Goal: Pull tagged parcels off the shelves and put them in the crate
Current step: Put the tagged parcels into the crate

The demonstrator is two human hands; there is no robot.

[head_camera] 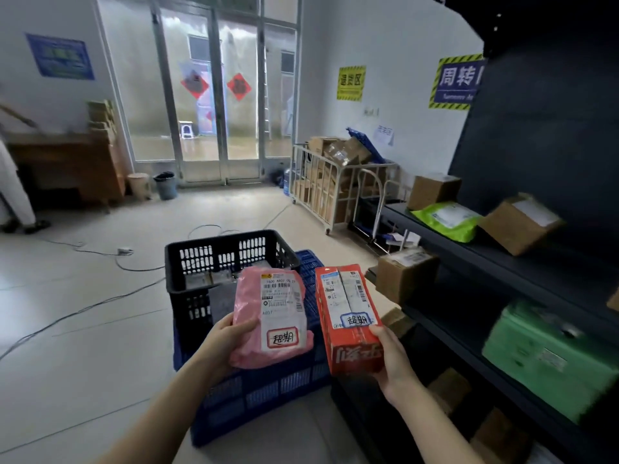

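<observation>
My left hand [223, 339] grips a pink plastic parcel [272, 316] with a white shipping label and a handwritten tag. My right hand [393, 358] holds an orange-red box [348, 318] that carries a label and the same kind of tag. Both parcels hover over the crates. A black crate [231, 259] sits on top of a blue crate [261, 396] on the floor in front of me. A few flat items lie inside the black crate.
Dark shelves [502, 269] on the right hold brown boxes [407, 272], a green bag [449, 220] and a large green parcel [549, 360]. A wire cart [321, 189] of cartons stands behind. Cables [100, 256] cross the floor. A person's legs [16, 202] show at far left.
</observation>
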